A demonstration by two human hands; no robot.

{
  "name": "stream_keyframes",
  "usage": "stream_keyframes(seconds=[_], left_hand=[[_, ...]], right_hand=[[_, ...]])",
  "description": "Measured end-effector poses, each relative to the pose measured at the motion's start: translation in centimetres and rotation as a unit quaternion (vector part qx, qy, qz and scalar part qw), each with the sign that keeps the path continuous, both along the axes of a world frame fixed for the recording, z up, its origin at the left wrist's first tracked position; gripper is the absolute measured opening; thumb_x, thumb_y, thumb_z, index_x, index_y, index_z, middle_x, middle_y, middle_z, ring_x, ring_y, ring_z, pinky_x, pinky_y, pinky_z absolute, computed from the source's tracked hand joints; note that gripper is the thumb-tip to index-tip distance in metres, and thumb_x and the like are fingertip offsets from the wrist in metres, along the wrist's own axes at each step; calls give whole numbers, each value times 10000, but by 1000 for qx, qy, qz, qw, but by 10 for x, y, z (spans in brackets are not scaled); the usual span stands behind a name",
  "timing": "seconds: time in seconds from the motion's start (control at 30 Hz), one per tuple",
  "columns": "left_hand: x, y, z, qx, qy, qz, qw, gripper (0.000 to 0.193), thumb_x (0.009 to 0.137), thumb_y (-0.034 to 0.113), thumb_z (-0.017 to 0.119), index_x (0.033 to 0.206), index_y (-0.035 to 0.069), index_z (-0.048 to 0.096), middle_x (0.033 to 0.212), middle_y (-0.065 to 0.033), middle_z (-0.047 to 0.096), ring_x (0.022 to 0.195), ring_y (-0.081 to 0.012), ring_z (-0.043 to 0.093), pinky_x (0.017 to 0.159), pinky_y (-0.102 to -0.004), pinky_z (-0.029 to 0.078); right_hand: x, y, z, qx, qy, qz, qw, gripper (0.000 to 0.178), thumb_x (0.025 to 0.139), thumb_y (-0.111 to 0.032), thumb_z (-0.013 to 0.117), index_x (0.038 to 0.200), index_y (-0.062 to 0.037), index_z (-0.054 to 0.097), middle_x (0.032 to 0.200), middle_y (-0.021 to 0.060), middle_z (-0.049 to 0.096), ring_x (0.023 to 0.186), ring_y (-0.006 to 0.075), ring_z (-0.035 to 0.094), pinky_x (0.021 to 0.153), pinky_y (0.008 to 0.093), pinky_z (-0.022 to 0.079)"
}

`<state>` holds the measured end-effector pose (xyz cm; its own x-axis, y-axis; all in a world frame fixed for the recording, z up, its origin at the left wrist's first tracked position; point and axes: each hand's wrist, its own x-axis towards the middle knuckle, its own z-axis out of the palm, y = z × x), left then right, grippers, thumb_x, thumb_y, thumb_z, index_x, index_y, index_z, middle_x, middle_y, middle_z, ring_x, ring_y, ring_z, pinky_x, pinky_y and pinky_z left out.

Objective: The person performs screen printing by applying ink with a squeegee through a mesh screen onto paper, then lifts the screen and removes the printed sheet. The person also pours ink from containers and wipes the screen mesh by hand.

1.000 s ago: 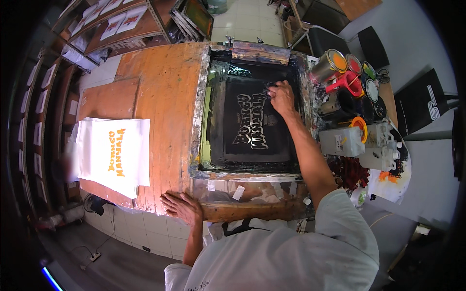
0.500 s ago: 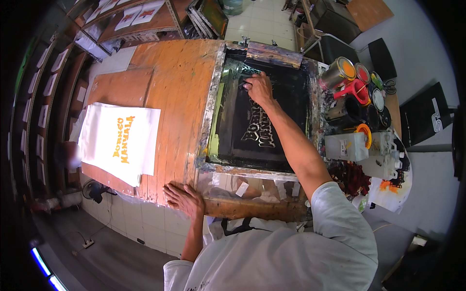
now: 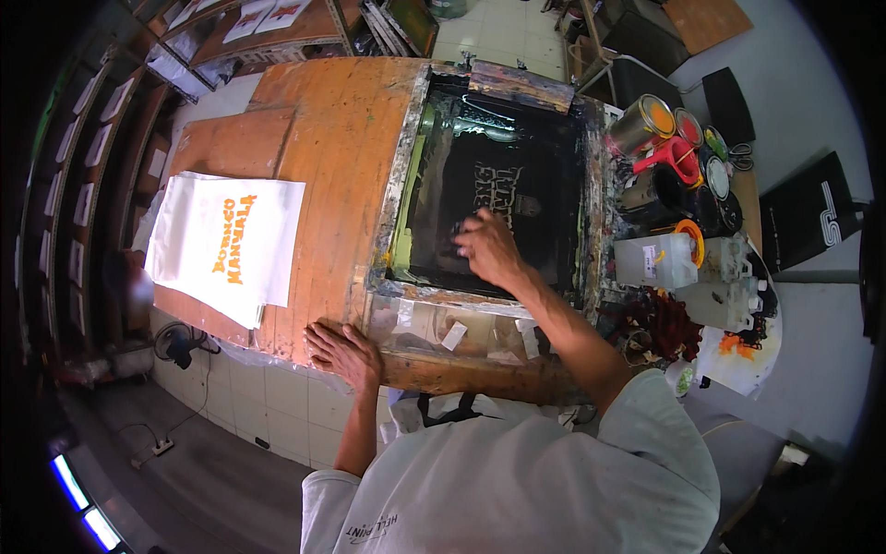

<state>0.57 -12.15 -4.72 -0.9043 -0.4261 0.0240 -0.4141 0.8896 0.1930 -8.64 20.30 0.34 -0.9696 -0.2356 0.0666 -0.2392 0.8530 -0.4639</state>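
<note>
My right hand (image 3: 492, 251) is over the near half of a dark printing screen (image 3: 443, 217), its fingers curled together. Any item between them is dark and lost against the black mesh. Pale lettering shows in the screen's middle, partly behind that hand. Wet, shiny patches lie at the mesh's far end. At the table's near edge, my left hand (image 3: 345, 355) rests flat on the wood with its fingers spread. A stack of white sheets (image 3: 180, 235) with orange lettering lies left of the screen.
Open paint cans (image 3: 643, 125) and a red-handled container (image 3: 678, 162) crowd the right side. Nearer stand translucent plastic jugs (image 3: 657, 260) beside dark red stained rags (image 3: 663, 323). A clamp bar (image 3: 521, 86) crosses the screen's far end. Shelf racks (image 3: 101, 138) line the left.
My right hand has come from the screen's far end toward me, down to its near half. The left hand stays flat on the table. The whole view has shifted slightly.
</note>
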Motion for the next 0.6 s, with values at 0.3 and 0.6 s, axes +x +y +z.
stream_keyframes(seconds=[0.3,0.6], left_hand=[[0,1,-1,1,9,3,1000,730,1053,469,336,1564,-41,224,1651,-258,167,1533,-395,137,1206,-587,57],[-2,2,0,7,7,-4,1000,741,1051,479,328,1565,-44,218,1651,-263,164,1541,-386,133,1209,-588,58]], right_hand=[[-23,15,-3,-6,113,-17,993,236,761,-120,756,996,-134,772,877,47,624,975,255,547,859,423,447],[-157,112,-38,76,164,-122,976,153,773,-152,739,912,-164,803,933,77,679,973,306,582,814,455,476]])
